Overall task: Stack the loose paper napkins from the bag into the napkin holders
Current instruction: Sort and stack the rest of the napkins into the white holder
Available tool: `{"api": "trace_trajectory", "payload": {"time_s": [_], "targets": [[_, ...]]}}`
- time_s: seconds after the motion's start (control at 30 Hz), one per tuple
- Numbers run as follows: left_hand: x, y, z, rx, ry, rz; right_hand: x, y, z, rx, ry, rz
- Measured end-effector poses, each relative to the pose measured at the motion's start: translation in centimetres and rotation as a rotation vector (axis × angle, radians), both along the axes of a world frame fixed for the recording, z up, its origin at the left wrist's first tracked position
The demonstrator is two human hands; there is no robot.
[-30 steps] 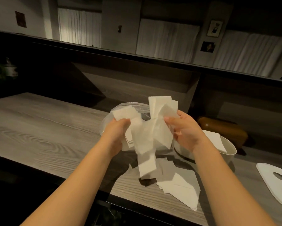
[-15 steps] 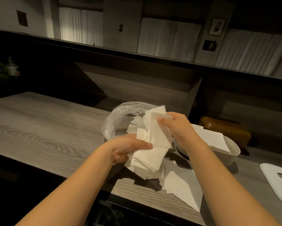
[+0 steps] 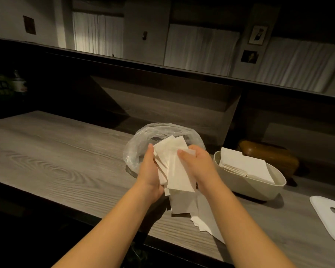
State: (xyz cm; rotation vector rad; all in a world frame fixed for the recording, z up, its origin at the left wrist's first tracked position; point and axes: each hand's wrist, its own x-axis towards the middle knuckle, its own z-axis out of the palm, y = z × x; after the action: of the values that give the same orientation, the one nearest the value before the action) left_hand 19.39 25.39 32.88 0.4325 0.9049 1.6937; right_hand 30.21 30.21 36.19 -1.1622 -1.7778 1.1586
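White napkins (image 3: 174, 167) sit pressed between both hands above the worktop's (image 3: 56, 161) front edge: left hand (image 3: 150, 171) cups their left side, right hand (image 3: 198, 165) clasps the right, thumb on top.

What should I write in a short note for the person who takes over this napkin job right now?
Left hand and right hand: both grip one bunch of napkins, held above the counter in front of the plastic bag.
Cream napkin holder, right of the hands: some napkins already lie in it.
More loose napkins lie on the counter below the hands.
A white lid-like piece lies at far right.
Done: holder partly filled.
Left: square up the held bunch, put it in the holder, then gather the rest.
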Motion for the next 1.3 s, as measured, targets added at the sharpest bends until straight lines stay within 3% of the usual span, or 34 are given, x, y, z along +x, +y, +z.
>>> {"api": "trace_trajectory", "payload": {"time_s": [0.07, 0.17, 0.4, 0.6, 0.8, 1.0, 1.13, 1.23, 1.3], "targets": [[0.3, -0.3, 0.3, 0.001, -0.001, -0.043, -0.3, 0.3, -0.5, 0.095, -0.092, -0.028], [0.8, -0.6, 0.4, -0.050, 0.148, -0.066, -0.6, 0.5, -0.7, 0.200, -0.201, -0.034], [0.3, -0.9, 0.5, -0.110, 0.140, 0.000, 1.7, 0.7, 0.2, 0.122, -0.244, -0.092], [-0.1, -0.9, 0.6, -0.122, 0.188, -0.048, 2.2, 1.0, 1.0, 0.153, -0.080, -0.143], [-0.3, -0.9, 0.9, -0.134, 0.209, -0.089, 2.0, 0.7, 1.3, 0.103, -0.317, -0.038], [-0.5, -0.8, 0.7, -0.154, 0.284, -0.113, 2.3, 1.1, 1.2, 0.112, -0.151, -0.118], [-0.8, -0.8, 0.9, -0.183, 0.312, -0.216, 1.3, 1.5, 1.4, 0.128, -0.155, -0.072], [-0.7, -0.7, 0.5, -0.185, 0.381, -0.116, 1.6, 2.1, 0.8, 0.168, -0.239, -0.100], [-1.4, -0.5, 0.0, -0.177, 0.301, 0.024, 3.2, 2.2, 0.7, 0.159, -0.483, -0.035]]}}
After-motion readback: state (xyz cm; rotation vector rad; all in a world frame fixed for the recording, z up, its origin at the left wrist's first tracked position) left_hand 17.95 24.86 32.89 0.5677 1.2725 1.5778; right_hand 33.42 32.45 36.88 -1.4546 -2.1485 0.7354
